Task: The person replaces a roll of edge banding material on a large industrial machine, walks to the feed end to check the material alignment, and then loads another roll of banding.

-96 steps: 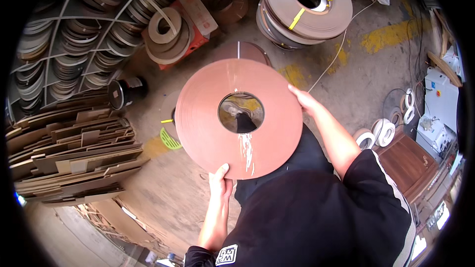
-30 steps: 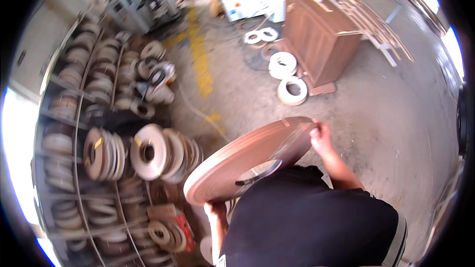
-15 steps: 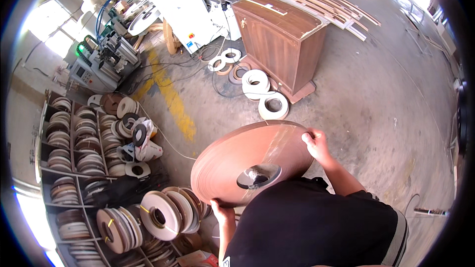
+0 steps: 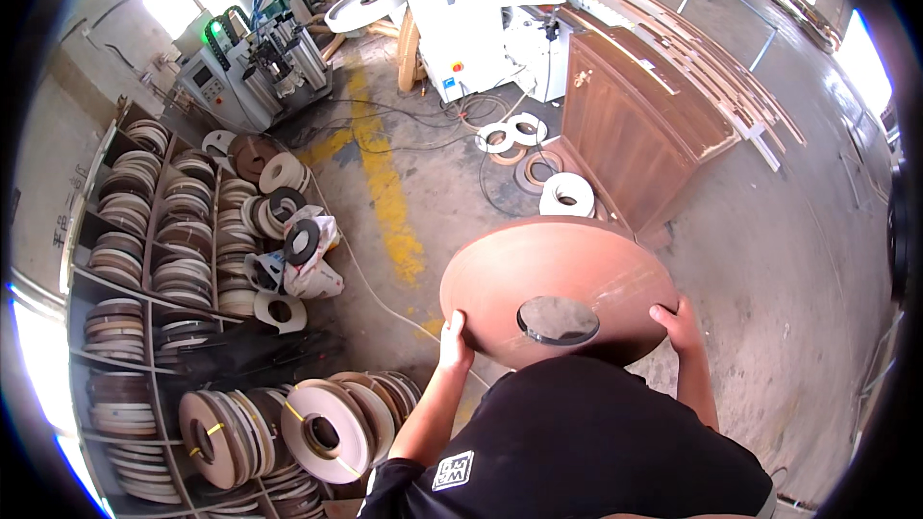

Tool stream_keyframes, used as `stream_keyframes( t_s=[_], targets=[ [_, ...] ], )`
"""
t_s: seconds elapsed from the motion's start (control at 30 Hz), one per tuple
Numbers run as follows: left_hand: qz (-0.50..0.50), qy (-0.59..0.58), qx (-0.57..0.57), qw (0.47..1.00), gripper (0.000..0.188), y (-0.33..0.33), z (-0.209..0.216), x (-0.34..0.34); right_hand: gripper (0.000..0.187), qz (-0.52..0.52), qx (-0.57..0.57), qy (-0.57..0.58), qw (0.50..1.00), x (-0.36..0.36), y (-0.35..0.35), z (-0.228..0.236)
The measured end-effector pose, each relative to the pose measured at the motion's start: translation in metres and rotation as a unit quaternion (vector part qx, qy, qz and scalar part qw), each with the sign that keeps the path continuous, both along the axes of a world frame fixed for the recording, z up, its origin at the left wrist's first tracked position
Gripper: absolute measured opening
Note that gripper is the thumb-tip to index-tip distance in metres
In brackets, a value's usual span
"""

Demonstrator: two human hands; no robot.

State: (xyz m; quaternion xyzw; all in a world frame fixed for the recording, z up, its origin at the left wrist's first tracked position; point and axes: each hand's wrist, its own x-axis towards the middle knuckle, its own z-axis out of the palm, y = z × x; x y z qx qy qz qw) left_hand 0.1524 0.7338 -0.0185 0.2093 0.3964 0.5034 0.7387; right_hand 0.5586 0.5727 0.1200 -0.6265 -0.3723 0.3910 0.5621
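A big brown roll of edge banding [image 4: 510, 264] is held in front of my body, its flat face turned up and the floor showing through its round centre hole. My left hand [image 4: 456, 341] grips its left rim, with the thumb lying on the upper face. At the opposite rim my right hand [image 4: 680, 325] grips it too, thumb on top. The fingers of both hands are mostly hidden under the roll. My black shirt covers the roll's near edge.
A compartment rack [image 4: 154, 293] packed with banding rolls stands on the left. More tied rolls [image 4: 322, 428] lean at its near end. Ahead are a brown cabinet [image 4: 635, 125], white rolls [image 4: 567, 194] on the floor, loose cables [image 4: 423, 149] and a white machine [image 4: 447, 19]. Wood strips [image 4: 711, 67] lie behind.
The view has swung left. My left hand has shifted from the roll's near edge to its left rim, my right hand sits lower on the right rim, and the roll's tilt has changed.
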Motion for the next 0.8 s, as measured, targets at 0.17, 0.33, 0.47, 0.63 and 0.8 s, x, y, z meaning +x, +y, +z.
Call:
stream_keyframes(
  t_s=[0.17,0.33,0.47,0.63,0.8],
  targets=[
    [-0.001,0.011,-0.02,1.0,0.079,0.095,-0.013,-0.001,0.049,0.115,-0.103,0.02,0.988,0.004,0.105,0.021],
    [0.093,0.007,-0.086,0.992,0.069,0.194,-0.064,-0.025,0.041,0.154,-0.078,0.051,0.984,-0.037,0.272,0.009],
    [0.143,-0.003,-0.133,0.981,0.07,0.282,-0.083,-0.061,0.039,0.214,-0.081,0.03,0.973,-0.068,0.422,-0.015],
    [0.167,0.035,-0.239,0.956,0.092,0.405,-0.068,-0.087,0.045,0.28,-0.09,-0.129,0.947,-0.127,0.609,0.025],
    [0.185,0.071,-0.211,0.957,0.058,0.469,-0.079,-0.117,0.046,0.354,-0.106,-0.098,0.924,-0.199,0.728,0.045]
  ],
)
